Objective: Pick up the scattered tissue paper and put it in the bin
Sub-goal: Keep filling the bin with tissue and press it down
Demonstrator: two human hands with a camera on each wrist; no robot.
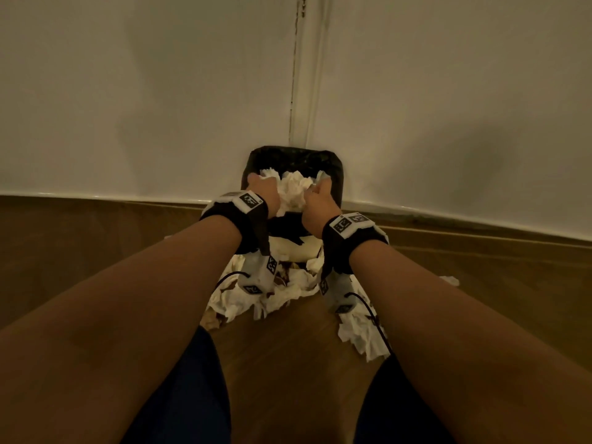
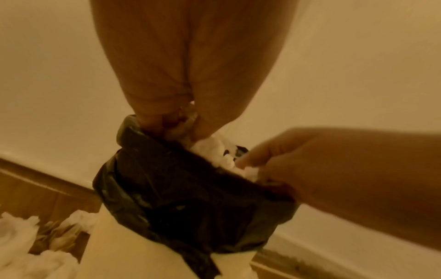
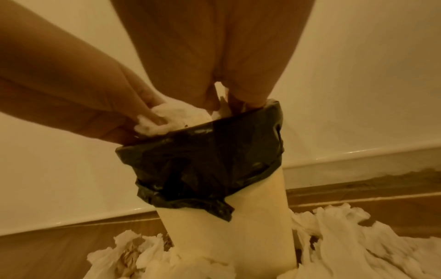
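Observation:
A cream bin [image 3: 238, 226] with a black liner [image 1: 294, 158] stands on the floor against the white wall. A big wad of white tissue paper [image 1: 293, 192] sits in its mouth, between my two hands. My left hand [image 1: 261, 184] grips the wad's left side, fingers curled into the paper [image 3: 152, 117]. My right hand [image 1: 320, 190] grips the right side, its fingers down at the liner's rim [image 2: 253, 162]. The fingertips of both hands are partly buried in tissue. More crumpled tissue [image 1: 256, 299] lies scattered on the floor around the bin's base.
The bin stands in a corner where two white walls [image 1: 160, 91] meet, above a skirting line. The floor is brown wood [image 1: 288, 363]. Another tissue heap [image 1: 362, 338] lies at the right, under my right forearm. My knees in dark cloth [image 1: 192, 395] frame the bottom.

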